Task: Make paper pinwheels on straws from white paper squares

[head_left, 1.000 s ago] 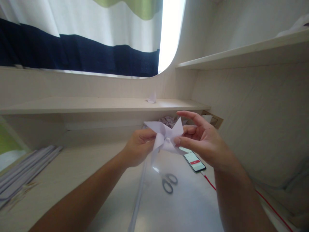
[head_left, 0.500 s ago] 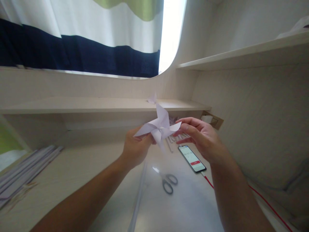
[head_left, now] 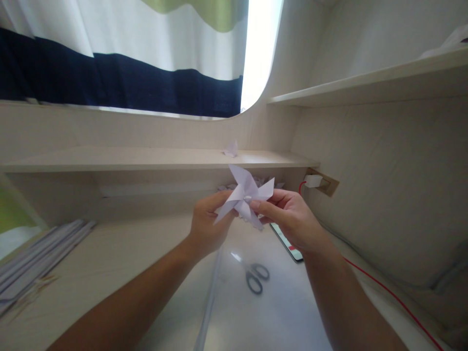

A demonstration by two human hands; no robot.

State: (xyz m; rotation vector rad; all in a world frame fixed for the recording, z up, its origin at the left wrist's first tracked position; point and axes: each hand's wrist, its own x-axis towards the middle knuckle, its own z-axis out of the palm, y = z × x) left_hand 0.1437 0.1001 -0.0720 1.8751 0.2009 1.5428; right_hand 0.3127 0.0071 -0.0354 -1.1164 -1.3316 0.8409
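A white paper pinwheel [head_left: 244, 196] is held up in front of me over the desk. My left hand [head_left: 207, 222] grips it from behind and below on the left side. My right hand [head_left: 288, 214] pinches its centre from the right, thumb and fingers closed on the folded paper. Grey-handled scissors [head_left: 252, 274] lie on the desk below the hands. A phone [head_left: 287, 240] with a red band on its screen lies partly hidden under my right hand.
A red cable [head_left: 380, 287] runs from the phone to a white plug [head_left: 313, 181] in a wall socket. More folded paper pieces [head_left: 263, 181] sit under the low shelf [head_left: 146, 158], one small piece [head_left: 231, 148] on it. Paper strips [head_left: 36, 258] lie at the left.
The pinwheel has turned in my hands and come slightly lower. My right hand moved left, closing on the pinwheel's centre and covering more of the phone.
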